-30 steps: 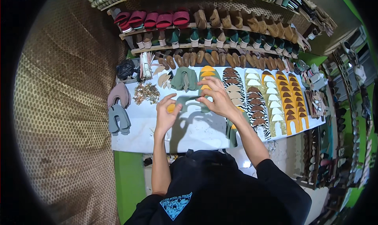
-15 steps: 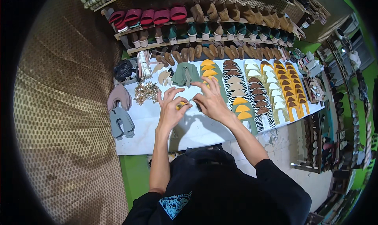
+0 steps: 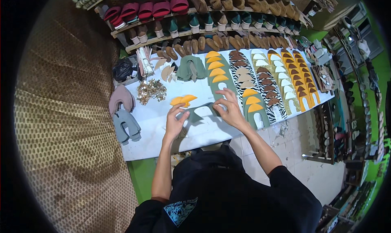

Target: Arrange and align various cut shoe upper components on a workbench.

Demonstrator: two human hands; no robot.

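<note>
Between my two hands a dark green U-shaped shoe-upper piece (image 3: 194, 117) is held out above the white table (image 3: 154, 135). My left hand (image 3: 176, 121) is closed in a pinch on one end of it. The other end sits between the thumb and fingers of my right hand (image 3: 229, 111). Just beyond my left fingertips lie a few yellow half-moon pieces (image 3: 183, 100). Farther back rests a pile of green U-shaped pieces (image 3: 191, 68). To my right, an overlapping column of green pieces with yellow half-moons (image 3: 251, 99) runs away from me.
More columns of zebra-print (image 3: 266, 86), gold and yellow pieces fill the table's right side. Gold scraps (image 3: 151, 91) are heaped on the left, near pink (image 3: 121, 98) and grey U-shaped stacks (image 3: 127, 126). Shelves of shoes (image 3: 195, 25) stand along the back.
My hands have moved apart, and the green piece now stretches between them. The yellow piece at my left fingers has been let go; yellow half-moons now show on the table.
</note>
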